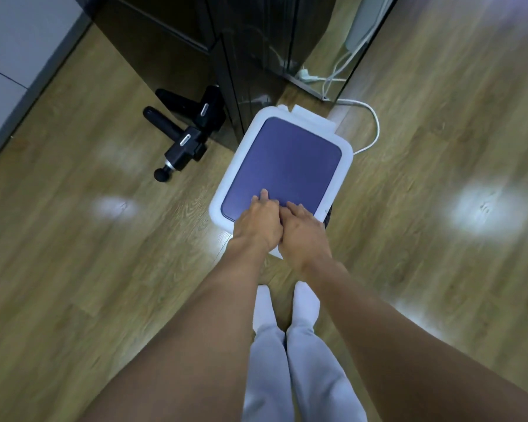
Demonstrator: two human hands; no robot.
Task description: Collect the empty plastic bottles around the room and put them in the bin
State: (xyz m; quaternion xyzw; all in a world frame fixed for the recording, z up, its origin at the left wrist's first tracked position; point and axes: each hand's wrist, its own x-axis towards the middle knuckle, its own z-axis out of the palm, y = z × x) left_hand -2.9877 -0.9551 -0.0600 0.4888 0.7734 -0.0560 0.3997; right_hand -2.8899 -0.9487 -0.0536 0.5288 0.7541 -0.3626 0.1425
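Observation:
A white bin (pixel 226 181) with a flat purple lid (pixel 287 166) stands on the wood floor in front of me, its lid down. My left hand (pixel 258 223) lies on the near edge of the lid with fingers stretched forward. My right hand (pixel 304 229) rests beside it, touching it, fingers flat on the lid's near corner. Neither hand holds anything. No plastic bottle is in view.
A black massage gun (pixel 180 144) lies on the floor left of the bin, mirrored in a glossy dark cabinet (pixel 171 56) behind it. A white cable (pixel 374 123) curls right of the bin from a plug (pixel 305 75). My feet in white socks (pixel 307 303) stand just behind the bin.

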